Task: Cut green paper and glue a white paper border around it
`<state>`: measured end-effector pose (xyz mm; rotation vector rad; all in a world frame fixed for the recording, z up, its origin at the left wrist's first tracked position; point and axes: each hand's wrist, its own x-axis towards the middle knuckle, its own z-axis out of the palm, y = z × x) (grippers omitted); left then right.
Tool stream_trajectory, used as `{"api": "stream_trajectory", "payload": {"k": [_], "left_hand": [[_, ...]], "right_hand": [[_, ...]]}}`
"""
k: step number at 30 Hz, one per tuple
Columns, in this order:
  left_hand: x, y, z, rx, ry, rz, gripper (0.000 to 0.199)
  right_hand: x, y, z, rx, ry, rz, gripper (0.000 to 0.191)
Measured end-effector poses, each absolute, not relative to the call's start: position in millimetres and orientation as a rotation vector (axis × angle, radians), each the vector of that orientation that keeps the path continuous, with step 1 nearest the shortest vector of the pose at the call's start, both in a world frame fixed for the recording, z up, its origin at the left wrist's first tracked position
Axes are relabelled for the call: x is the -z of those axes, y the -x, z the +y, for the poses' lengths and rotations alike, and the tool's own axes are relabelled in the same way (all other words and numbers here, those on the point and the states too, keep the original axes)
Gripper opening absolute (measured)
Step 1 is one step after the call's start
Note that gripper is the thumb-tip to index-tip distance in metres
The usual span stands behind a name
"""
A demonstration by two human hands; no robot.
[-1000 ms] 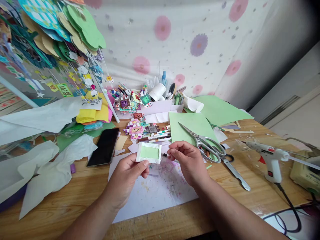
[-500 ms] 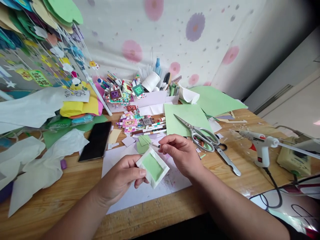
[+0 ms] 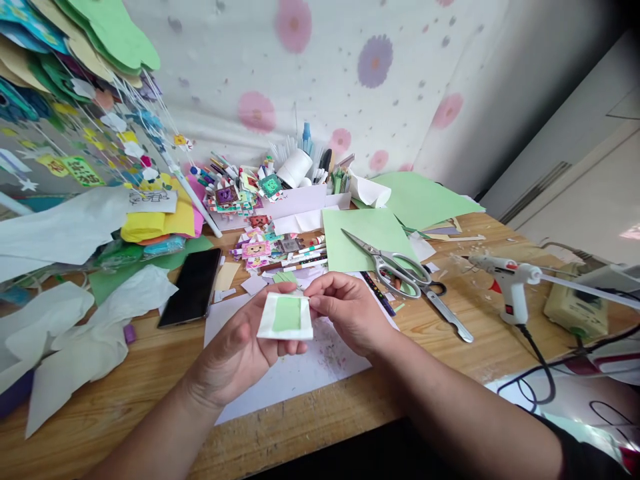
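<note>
A small square of green paper with a white folded-paper border, a paper frame (image 3: 266,327), is held above the desk. My left hand (image 3: 235,353) supports it from the left and below, fingers behind it. My right hand (image 3: 347,310) is closed in a pinch at the frame's upper right corner; whatever lies between thumb and forefinger is too small to make out. Beneath both hands lies a white sheet (image 3: 235,393) with coloured specks. Small green paper pieces (image 3: 285,278) show just behind the frame.
Large scissors (image 3: 395,267) lie partly on green paper (image 3: 345,233), beside a craft knife (image 3: 447,313). A glue gun (image 3: 510,280) with its cable stands right. Left are a black phone (image 3: 191,287) and crumpled white paper (image 3: 135,293). Pens and paper figures (image 3: 255,250) crowd the back.
The paper frame has turned from a slant to nearly level and risen slightly. My right hand has come in to its corner. A dark patterned pen now shows right of that hand.
</note>
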<state>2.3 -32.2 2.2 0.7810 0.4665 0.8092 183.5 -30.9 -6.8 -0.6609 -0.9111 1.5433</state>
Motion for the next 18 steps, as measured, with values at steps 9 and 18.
{"api": "stream_trajectory", "payload": {"k": [9, 18], "left_hand": [[-2.2, -12.5, -36.4, -0.941, -0.779, 0.486, 0.094], [2.0, -11.8, -37.1, -0.941, -0.771, 0.617, 0.057]], "right_hand": [[8.7, -174.4, -41.1, -1.442, 0.77, -0.75, 0.017], [17.0, -193.1, -52.0, -1.059, 1.038, -1.076, 0.011]]}}
